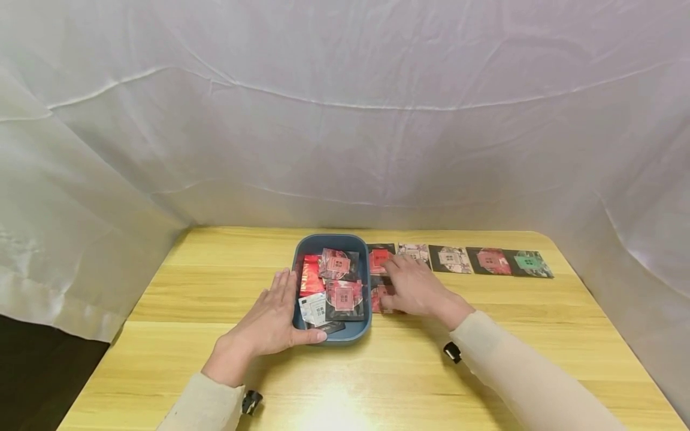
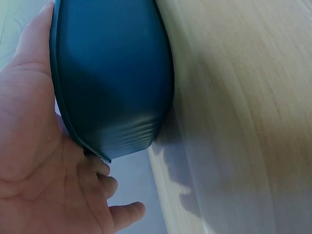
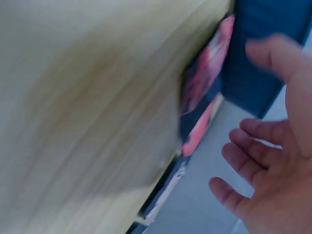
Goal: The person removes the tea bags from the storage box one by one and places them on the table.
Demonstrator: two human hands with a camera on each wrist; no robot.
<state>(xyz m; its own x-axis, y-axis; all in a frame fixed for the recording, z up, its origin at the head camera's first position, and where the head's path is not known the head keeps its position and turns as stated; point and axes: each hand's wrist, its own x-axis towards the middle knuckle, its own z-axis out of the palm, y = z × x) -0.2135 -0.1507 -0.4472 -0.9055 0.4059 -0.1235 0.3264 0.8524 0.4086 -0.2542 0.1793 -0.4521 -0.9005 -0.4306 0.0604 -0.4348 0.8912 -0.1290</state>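
Observation:
A blue plastic bin [image 1: 332, 339] sits on the table, holding several flat square sachets, among them a red-and-black sachet [image 1: 345, 299], a white one [image 1: 312, 309] and a shiny red packet [image 1: 311, 276]. My left hand [image 1: 272, 317] rests against the bin's left side with fingers extended along the rim; its thumb lies on the front rim. Right of the bin, my right hand [image 1: 417, 287] hovers over a red-and-black sachet [image 1: 375, 299] lying on the table, partly hiding it. In the right wrist view the fingers of this hand [image 3: 273, 161] are loosely bent with nothing between them.
Along the table's back edge runs a row of sachets: a red one [image 1: 380, 254], a pale one [image 1: 415, 250], a black-and-white one [image 1: 450, 260], a red-and-black one [image 1: 489, 261] and a green one [image 1: 530, 263]. White cloth [image 1: 345, 149] hangs behind the table.

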